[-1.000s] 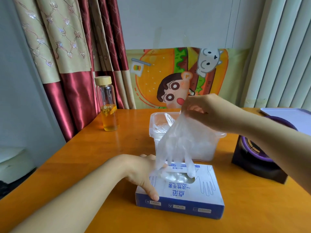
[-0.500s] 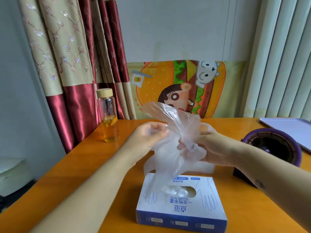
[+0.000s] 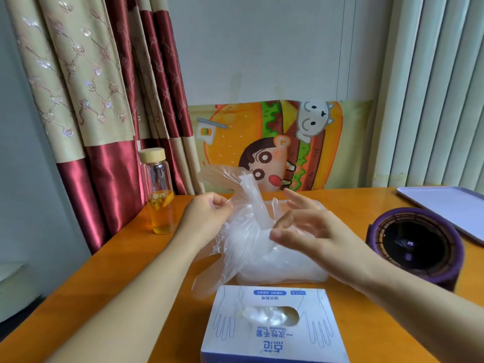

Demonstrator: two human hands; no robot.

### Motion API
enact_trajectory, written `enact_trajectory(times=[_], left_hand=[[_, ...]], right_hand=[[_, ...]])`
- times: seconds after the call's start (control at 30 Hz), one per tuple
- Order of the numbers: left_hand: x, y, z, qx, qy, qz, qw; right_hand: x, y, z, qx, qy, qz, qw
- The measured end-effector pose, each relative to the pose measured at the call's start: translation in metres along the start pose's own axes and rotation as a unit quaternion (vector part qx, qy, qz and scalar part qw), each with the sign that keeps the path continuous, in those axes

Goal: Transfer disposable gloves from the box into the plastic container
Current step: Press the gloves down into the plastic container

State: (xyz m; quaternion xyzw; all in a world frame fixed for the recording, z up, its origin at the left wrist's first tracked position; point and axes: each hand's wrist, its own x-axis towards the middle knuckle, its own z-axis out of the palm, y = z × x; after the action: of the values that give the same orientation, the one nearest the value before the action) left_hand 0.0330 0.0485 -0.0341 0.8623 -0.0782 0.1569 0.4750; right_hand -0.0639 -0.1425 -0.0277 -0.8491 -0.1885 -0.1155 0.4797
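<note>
The bottle point(image 3: 157, 191) is standing at the left of the surface point(image 3: 117, 279), near the left arm, and a wide sweep of that arm is risking a knock that tips it. The left hand point(image 3: 207, 218) is pinching 1 thin clear glove point(image 3: 243, 231) near its cuff, its grip clamped on the film. The glove is hanging in the air in front of the container point(image 3: 311, 271), with its fingers dangling toward the surface outside the near wall. That is posing the main hazard: lowered as it hangs, the loose end is likely landing outside the container or draping over the rim. The film is looking light and clingy, so it may be sticking to skin on release. The right hand point(image 3: 314, 231) is hovering just beside the glove with its grip apart, fingers spread and holding nothing. Only 1 pinch is carrying the glove, and a slack pinch is letting it slide free.

The bottle is holding amber liquid with pieces floating in it, filling only its lower part. The container is sitting without a lid and seems to be holding more clear gloves, though the hanging film is blurring that view. The box point(image 3: 275, 344), nearest the camera, is showing crumpled gloves point(image 3: 269, 314) in its oval opening.
</note>
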Motion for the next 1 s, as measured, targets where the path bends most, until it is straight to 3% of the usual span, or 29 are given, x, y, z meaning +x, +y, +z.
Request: enact_trajectory(times=[0.17, 0.33, 0.47, 0.63, 0.8, 0.9, 1.0], left_hand=[[0.01, 0.002, 0.009, 0.08, 0.03, 0.048, 0.995], [0.02, 0.005, 0.019, 0.111, 0.039, 0.077, 0.99], [0.036, 0.007, 0.029, 0.105, 0.014, 0.075, 0.992], [0.062, -0.002, 0.047, 0.08, -0.062, 0.016, 0.995], [0.088, -0.019, 0.056, 0.188, -0.082, 0.007, 0.979], [0.096, -0.017, 0.048, 0.235, -0.043, 0.019, 0.971], [0.09, 0.005, 0.038, 0.297, 0.031, 0.129, 0.946]], right_hand=[[0.013, -0.004, 0.015, -0.151, -0.025, -0.031, 0.988], [0.039, 0.011, 0.014, -0.254, 0.062, -0.049, 0.964], [0.064, 0.037, -0.018, -0.245, 0.099, 0.01, 0.964], [0.083, 0.072, -0.043, -0.333, 0.035, 0.083, 0.939], [0.094, 0.091, -0.043, -0.432, -0.067, 0.147, 0.887], [0.099, 0.097, -0.039, -0.478, -0.105, 0.173, 0.855], [0.1, 0.098, -0.037, -0.518, -0.136, 0.173, 0.827]])
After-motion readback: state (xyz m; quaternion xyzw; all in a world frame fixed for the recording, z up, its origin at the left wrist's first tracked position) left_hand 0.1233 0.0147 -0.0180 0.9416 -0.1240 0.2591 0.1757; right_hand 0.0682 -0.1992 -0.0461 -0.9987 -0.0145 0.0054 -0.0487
